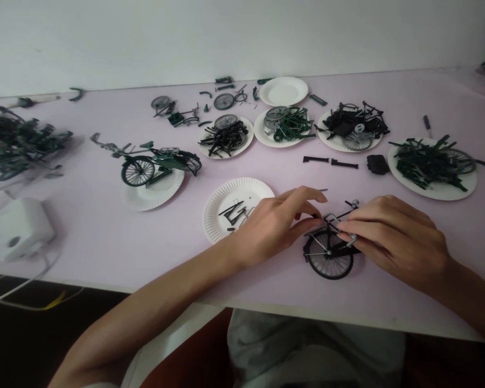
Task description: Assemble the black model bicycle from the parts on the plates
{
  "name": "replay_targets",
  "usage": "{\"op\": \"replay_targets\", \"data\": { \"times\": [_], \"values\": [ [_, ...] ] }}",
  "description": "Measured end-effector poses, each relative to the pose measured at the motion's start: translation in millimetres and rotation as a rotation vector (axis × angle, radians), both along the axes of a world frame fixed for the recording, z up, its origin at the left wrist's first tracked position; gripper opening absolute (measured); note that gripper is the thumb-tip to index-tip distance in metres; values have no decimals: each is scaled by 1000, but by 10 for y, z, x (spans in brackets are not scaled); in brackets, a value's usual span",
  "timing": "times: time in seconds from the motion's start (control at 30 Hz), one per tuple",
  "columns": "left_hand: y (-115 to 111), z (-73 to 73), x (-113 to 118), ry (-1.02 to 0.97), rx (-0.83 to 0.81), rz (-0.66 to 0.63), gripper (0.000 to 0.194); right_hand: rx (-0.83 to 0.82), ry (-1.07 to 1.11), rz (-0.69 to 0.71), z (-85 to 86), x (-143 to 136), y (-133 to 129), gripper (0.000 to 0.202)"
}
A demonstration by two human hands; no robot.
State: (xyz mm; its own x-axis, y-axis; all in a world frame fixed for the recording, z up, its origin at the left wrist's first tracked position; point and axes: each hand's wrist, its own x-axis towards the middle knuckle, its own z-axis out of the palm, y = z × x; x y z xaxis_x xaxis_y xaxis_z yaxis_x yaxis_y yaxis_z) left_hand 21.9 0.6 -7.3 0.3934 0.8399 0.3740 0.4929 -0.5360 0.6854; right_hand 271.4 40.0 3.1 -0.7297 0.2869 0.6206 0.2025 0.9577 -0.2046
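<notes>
A black model bicycle (330, 253) stands on the table near its front edge, its spoked wheel turned toward me. My right hand (400, 242) grips its frame from the right, fingertips by a silver bar and a small silver part. At the top of the bicycle, above the wheel, my left hand (277, 226) pinches a small black part (316, 216) between thumb and fingers; its exact kind is mostly hidden. Under my left wrist, a white paper plate (213, 207) holds several thin black and silver pieces. My right hand covers the far end of the bicycle.
A green model bicycle (157, 161) rests on a paper plate at left. More plates of parts, such as a green pile (428, 164), line the back. Bundled green models (20, 140) and a white adapter (22, 229) with cables lie far left. Black pieces (343, 164) lie mid-table.
</notes>
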Motion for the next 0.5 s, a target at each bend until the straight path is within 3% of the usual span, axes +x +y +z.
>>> {"op": "replay_targets", "data": {
  "times": [0.13, 0.2, 0.37, 0.5],
  "values": [
    [1, 43, -2, -47, -39, 93, 8, -23, 23, -17, -17, 4, 10, 30],
    [7, 63, -2, -57, -67, 121, 7, -19, 24, -17, -24, 3, 14, 29],
    [35, 54, 11, -134, -109, 35, 5, -12, 26, -5, -24, -3, 10, 28],
    [33, 20, 30, -136, -75, 41, 7, -34, 20, -12, -20, -3, -12, 27]
  ]
}}
